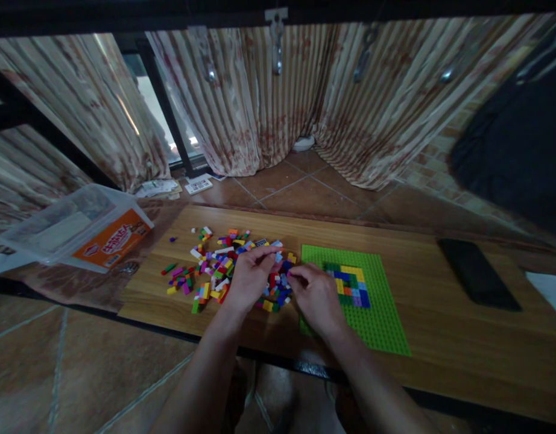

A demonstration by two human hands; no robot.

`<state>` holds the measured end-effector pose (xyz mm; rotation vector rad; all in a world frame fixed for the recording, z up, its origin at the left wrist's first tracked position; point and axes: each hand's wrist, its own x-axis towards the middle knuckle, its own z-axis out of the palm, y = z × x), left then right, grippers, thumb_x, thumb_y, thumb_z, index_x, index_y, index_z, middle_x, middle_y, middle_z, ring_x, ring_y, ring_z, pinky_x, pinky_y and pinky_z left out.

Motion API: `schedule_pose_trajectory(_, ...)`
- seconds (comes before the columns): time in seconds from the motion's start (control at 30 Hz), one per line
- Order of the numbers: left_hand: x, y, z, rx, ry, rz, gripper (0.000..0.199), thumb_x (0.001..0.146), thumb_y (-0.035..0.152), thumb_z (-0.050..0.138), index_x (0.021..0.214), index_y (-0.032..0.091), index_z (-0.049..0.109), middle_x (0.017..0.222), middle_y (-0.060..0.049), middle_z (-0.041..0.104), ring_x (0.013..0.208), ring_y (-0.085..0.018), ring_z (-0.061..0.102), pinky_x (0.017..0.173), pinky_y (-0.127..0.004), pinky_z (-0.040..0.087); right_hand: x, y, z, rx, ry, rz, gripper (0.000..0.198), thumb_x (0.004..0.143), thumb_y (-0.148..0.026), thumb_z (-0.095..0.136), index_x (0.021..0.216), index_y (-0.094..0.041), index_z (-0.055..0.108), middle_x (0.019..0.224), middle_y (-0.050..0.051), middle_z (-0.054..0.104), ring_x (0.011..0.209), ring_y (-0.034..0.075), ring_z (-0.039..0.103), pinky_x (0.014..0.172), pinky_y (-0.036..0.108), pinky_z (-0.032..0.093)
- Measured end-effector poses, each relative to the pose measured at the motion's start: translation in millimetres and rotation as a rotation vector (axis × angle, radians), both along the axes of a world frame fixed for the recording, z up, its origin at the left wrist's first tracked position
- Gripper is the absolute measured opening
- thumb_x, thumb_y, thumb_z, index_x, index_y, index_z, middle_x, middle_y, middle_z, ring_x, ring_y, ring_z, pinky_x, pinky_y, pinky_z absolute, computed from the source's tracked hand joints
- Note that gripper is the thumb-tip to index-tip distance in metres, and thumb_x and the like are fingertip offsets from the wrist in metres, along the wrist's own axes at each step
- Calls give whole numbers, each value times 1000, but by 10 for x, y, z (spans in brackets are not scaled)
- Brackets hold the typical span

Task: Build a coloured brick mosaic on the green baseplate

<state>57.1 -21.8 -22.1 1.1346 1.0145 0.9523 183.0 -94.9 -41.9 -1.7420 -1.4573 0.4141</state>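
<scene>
My left hand [249, 278] is over the right part of a pile of loose toy building bricks [224, 268], its thumb and fingers closed on a light blue brick [278, 257]. Close by on the right, my right hand [318, 294] pinches a small purple brick [289, 273] at its fingertips, most of it hidden. Under and beyond the right hand lies a green studded baseplate [386, 319]. Yellow, blue, green, orange and light purple bricks form a blocky patch [360, 288] on it, partly covered by my right hand.
A clear plastic box [97, 208] with an orange label stands left of the wooden board [441, 337]. A black phone-like slab [477, 274] lies on the right, near a white paper [549, 292]. Striped curtains [269, 102] hang behind, and a dark object [517, 132] fills the upper right.
</scene>
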Motion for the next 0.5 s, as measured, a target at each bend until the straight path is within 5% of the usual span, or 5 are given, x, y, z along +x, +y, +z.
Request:
schedule_pose_trajectory(0.27, 45, -41, -7, -17, -4, -61, 19, 74, 21, 67, 90, 16, 75, 87, -3, 73, 72, -13, 66, 69, -26, 55, 21, -10, 47, 37, 156, -32, 27, 82, -24, 64, 108, -19, 68, 92, 5, 71, 77, 18, 65, 75, 32, 51)
schedule_pose_trajectory(0.5, 180, -120, -6, -56, -38, -216, 19, 73, 25, 69, 89, 15, 70, 75, -1, 69, 63, -12, 62, 64, -25, 52, 113, -71, 162, 102, 117, 2, 19, 88, -23, 57, 100, -20, 71, 86, 5, 69, 77, 16, 64, 72, 30, 50)
